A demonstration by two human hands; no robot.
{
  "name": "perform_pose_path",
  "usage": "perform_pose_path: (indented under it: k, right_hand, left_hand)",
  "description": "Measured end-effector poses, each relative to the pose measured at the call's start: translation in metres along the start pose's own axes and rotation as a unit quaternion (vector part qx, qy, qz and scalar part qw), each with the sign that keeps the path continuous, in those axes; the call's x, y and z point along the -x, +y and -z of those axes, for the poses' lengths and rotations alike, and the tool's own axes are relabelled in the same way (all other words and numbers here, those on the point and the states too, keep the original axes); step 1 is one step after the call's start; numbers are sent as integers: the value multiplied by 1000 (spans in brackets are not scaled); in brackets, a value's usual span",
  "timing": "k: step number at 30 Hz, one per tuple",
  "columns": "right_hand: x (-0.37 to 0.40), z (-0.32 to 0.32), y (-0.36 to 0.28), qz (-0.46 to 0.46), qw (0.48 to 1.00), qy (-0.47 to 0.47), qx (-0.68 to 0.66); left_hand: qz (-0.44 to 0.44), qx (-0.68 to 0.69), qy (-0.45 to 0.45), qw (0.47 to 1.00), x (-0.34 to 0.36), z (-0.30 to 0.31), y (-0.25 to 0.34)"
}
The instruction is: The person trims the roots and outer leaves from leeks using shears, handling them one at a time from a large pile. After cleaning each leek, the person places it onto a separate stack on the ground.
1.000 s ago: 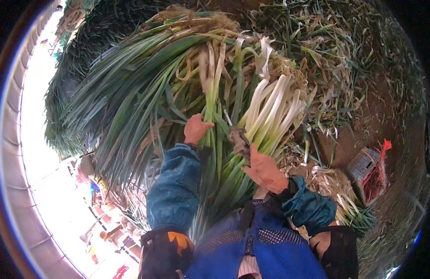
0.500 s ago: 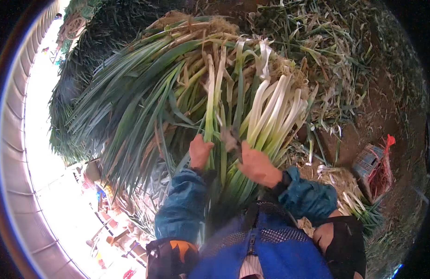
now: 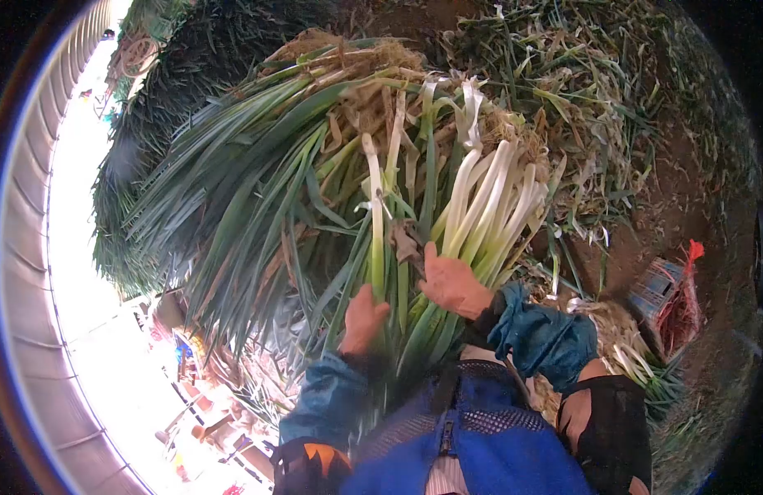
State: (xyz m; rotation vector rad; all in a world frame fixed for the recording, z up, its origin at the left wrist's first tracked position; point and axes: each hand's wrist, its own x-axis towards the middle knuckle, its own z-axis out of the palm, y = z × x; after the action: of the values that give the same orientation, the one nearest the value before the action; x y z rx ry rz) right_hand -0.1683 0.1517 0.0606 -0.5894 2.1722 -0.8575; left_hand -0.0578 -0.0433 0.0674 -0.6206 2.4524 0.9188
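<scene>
1. Head view, and the left hand (image 3: 365,320) is wrapped round the green part of a slim leek with a white shank (image 3: 375,219), upright at the centre of the frame; its fingers' undersides are hidden.
2. Right hand (image 3: 454,285), just right of centre, and it's curled on a short tool with a grey-brown wrapped grip (image 3: 406,242); the far fingers are out of sight, and the thin tip near the white shank is hard to make out.
3. Beside that hand, a fan of clean white-stemmed leeks (image 3: 484,206), their green ends partly covered by the hand and sleeve.
4. Upper left, a big heap of long-leaved green leeks (image 3: 233,173), many stems buried.
5. Right edge, a bundle of red strings (image 3: 682,313), details blurred; lower left, glare washes everything out.
</scene>
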Motion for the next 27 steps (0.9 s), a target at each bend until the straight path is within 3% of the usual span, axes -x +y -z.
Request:
perform_pose_path:
  k: [2, 8, 11, 14, 17, 23, 24, 27]
  right_hand:
    - [9, -1, -7, -18, 999, -30, 7]
    - [-29, -2, 4, 82, 992, 98, 10]
    - [-46, -1, -2, 55, 995, 81, 31]
    - [-26, -7, -2, 153, 977, 92, 113]
    - [-38, -21, 1, 82, 990, 101, 47]
    - [-29, 5, -12, 30, 999, 22, 19]
    - [-12, 7, -12, 3, 999, -39, -15]
    - [61, 1, -12, 20, 997, -75, -4]
  left_hand:
    - [32, -28, -13, 999, 14, 0, -4]
    - [93, -21, -65, 993, 47, -11, -19]
    - [112, -15, -76, 991, 51, -7, -15]
    - [106, 10, -76, 991, 53, -9, -22]
    - [86, 50, -67, 993, 53, -24, -44]
    - [106, 55, -60, 991, 56, -12, -23]
    - [105, 55, -57, 991, 55, -11, -25]
    - [84, 83, -47, 992, 53, -8, -21]
